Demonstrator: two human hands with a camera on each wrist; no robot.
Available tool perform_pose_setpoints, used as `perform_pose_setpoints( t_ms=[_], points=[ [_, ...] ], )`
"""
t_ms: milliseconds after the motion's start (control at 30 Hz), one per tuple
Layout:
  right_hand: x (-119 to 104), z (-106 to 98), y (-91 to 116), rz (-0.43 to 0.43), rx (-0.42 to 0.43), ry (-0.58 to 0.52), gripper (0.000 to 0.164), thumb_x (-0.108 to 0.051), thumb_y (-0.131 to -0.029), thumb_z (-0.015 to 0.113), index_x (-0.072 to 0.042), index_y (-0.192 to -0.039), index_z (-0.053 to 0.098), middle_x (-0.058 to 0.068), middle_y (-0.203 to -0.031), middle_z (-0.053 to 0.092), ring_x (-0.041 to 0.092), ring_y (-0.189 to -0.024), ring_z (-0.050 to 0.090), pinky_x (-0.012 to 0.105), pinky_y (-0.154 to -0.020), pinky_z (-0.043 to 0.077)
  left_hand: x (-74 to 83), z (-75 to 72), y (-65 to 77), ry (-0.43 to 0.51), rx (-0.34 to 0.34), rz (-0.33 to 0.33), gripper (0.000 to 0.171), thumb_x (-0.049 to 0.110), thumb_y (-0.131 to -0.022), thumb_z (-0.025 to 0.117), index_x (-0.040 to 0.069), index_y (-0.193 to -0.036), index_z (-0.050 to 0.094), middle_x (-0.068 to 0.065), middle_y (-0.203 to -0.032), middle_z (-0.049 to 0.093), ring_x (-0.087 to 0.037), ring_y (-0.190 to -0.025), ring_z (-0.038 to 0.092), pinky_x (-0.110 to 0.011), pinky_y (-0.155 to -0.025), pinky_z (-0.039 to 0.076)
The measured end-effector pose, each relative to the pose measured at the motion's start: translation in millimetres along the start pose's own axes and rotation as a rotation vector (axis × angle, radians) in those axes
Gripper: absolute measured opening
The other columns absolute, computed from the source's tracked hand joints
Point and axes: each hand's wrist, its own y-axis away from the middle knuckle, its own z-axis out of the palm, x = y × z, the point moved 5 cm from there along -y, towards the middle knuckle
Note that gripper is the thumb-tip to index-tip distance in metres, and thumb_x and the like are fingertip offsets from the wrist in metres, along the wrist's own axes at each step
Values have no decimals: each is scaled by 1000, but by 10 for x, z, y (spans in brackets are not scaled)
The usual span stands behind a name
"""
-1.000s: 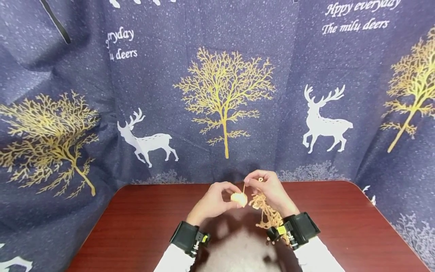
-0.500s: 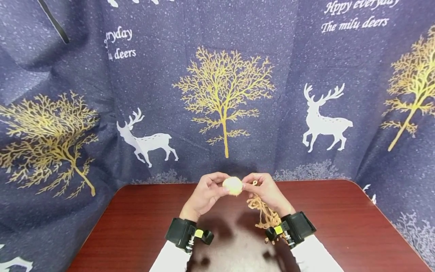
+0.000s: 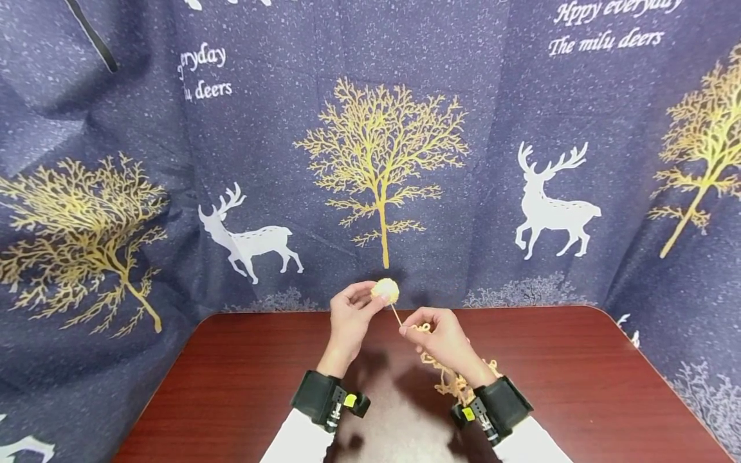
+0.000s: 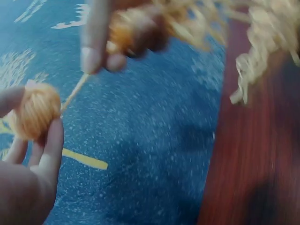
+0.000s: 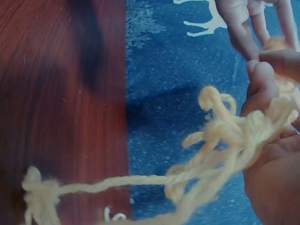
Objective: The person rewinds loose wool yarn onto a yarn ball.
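In the head view my left hand (image 3: 349,325) holds a small pale-yellow ball of yarn (image 3: 385,291) between thumb and fingers, raised near the table's far edge. The left wrist view shows its wound strands, orange-tinted there. A taut strand (image 3: 396,315) runs from the ball to my right hand (image 3: 440,337), lower and to the right, which pinches it between thumb and finger. Loose, tangled yarn (image 5: 229,136) is gathered in the right palm and trails down below the wrist.
A reddish-brown wooden table (image 3: 243,379) lies under both hands. Behind it hangs a dark blue curtain (image 3: 440,238) printed with trees and deer. Each wrist wears a black strap (image 3: 316,400) with a small camera.
The ball has gone up and slightly left with my left hand. My right hand first came up beside the ball, then moved down, drawing the strand out between them.
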Motion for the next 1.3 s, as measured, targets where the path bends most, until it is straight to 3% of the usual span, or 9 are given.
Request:
perform_pose_setpoints(
  t_ms=[133, 300, 467, 600, 733, 867, 967, 1133, 1300],
  points=[
    [-98, -10, 34, -28, -9, 62, 6, -10, -86, 79, -13, -85, 74, 0, -75, 70, 21, -50, 65, 31, -43, 54, 21, -1, 34, -290, 27, 156, 32, 1, -78, 85, -5, -106, 70, -13, -97, 70, -23, -88, 69, -29, -80, 61],
    [-178, -90, 23, -18, -32, 33, 5, -11, -86, 79, -10, -87, 74, 8, -70, 68, 20, -47, 62, 31, -41, 53, -3, 23, 94, -581, -46, 300, 32, 3, -76, 87, 2, -103, 71, -10, -98, 68, -23, -90, 70, -33, -79, 61],
    [-206, -221, -25, 1, -25, -67, 9, -12, -87, 79, -5, -91, 74, 6, -70, 67, 16, -48, 59, 35, -42, 54, -52, 62, 128, -670, -281, 198, 31, 8, -76, 88, 2, -102, 72, -7, -96, 71, -21, -86, 71, -32, -76, 60],
    [-209, -310, -60, -20, -17, -193, 10, -8, -89, 76, 0, -93, 73, 7, -71, 67, 11, -50, 54, 27, -41, 49, -107, 96, 167, -615, -514, 43, 29, 8, -78, 87, 2, -102, 72, -6, -94, 72, -25, -86, 71, -41, -80, 61],
    [-153, -353, -100, -5, -6, -389, 2, -3, -91, 71, -2, -92, 73, 3, -77, 65, 8, -55, 51, 17, -47, 41, -113, 116, 214, -544, -689, -36, 29, 9, -77, 88, 4, -102, 73, -4, -94, 73, -19, -88, 70, -43, -85, 60],
    [-88, -373, -130, 24, 24, -510, 11, 0, -92, 69, -9, -88, 74, 0, -78, 66, 9, -57, 51, 16, -51, 41, -92, 141, 266, -381, -850, -113, 30, 2, -79, 84, -1, -106, 71, -8, -98, 74, -15, -92, 71, -40, -89, 59],
    [-49, -365, -134, 49, 46, -486, 5, -1, -92, 71, -5, -90, 74, 0, -79, 68, 8, -57, 53, 16, -50, 44, -71, 147, 291, -223, -924, -148, 33, -5, -81, 80, -8, -111, 67, -12, -103, 74, -17, -95, 72, -39, -90, 59],
    [-5, -291, -126, 84, 63, -322, 17, -6, -90, 75, 9, -97, 70, 1, -80, 69, 8, -56, 57, 20, -50, 50, 2, 128, 250, 15, -862, -96, 37, -6, -82, 78, -13, -115, 64, -13, -108, 74, -21, -101, 71, -37, -88, 59],
    [-9, -181, -84, 61, 53, -182, 11, -1, -87, 75, 6, -94, 72, 10, -80, 70, 13, -55, 59, 26, -49, 55, 47, 91, 150, 209, -657, -39, 31, -9, -84, 73, 2, -113, 70, -9, -111, 73, -20, -103, 69, -32, -86, 59]
  ],
)
